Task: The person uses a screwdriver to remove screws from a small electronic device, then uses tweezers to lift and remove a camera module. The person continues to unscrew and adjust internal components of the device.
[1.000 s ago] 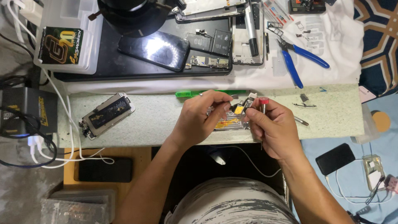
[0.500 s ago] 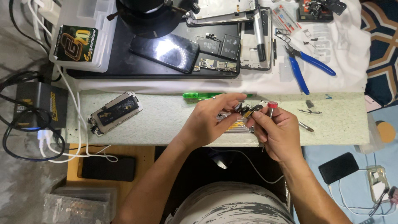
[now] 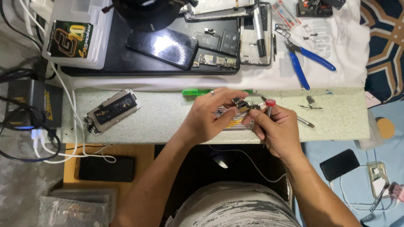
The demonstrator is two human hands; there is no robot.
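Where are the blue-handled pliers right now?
In the head view, the blue-handled pliers lie on the white cloth at the upper right, beyond the right hand.

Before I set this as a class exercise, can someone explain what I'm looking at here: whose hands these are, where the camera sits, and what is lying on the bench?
The one picture comes from a camera worn on a person's head, looking down at their own bare hands over a speckled green bench. The left hand pinches a small part above an opened phone lying on the bench. The right hand has a red-capped screwdriver in its grip. To the left lies another opened phone body. Behind, a black mat carries a dark phone and small circuit parts. Blue-handled pliers rest on a white cloth.
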